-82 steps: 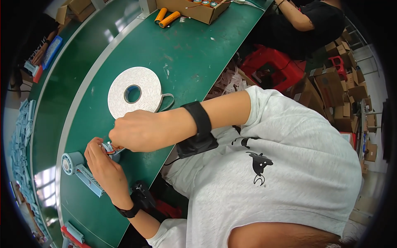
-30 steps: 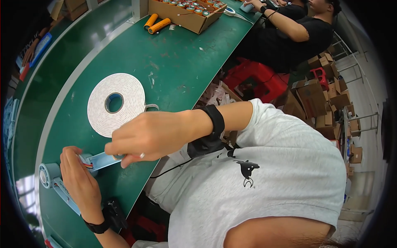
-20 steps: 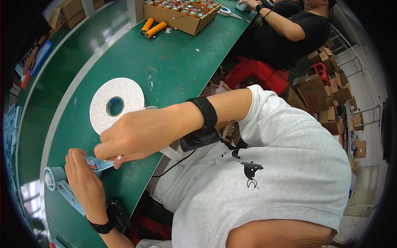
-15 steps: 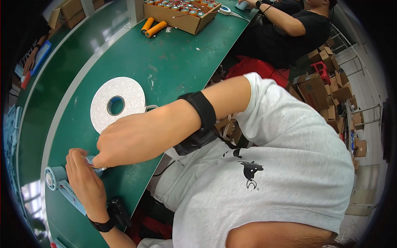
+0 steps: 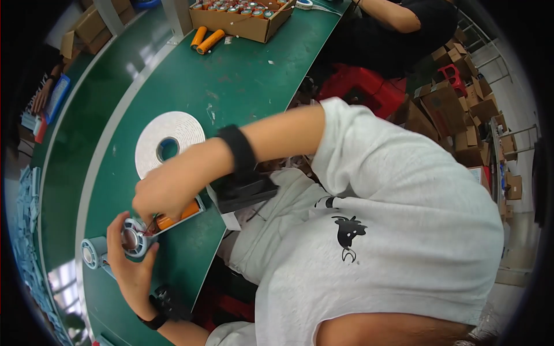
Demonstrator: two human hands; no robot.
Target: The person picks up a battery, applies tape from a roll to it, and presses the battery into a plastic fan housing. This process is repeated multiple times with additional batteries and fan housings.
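Note:
A light-blue handheld fan, its round head tilted up, lies on the green bench. My left hand is closed around this head, thumb on one side and fingers on the other. Joined to it is an uncovered handle holding an orange cylindrical battery, with thin red wires near the head. My right hand reaches over the wires and battery, fingers bent down and together; its fingertips and whatever they pinch are hidden. A second light-blue fan lies just left of my left hand.
A large roll of white tape lies beyond my right hand. Two loose orange batteries sit near a cardboard box of batteries. Another person sits at the far right. Light-blue pieces are heaped at the left.
The fan has turned in my hands, so its round head and the battery in the handle now show. My left fingers have spread around the head. The view has shifted slightly.

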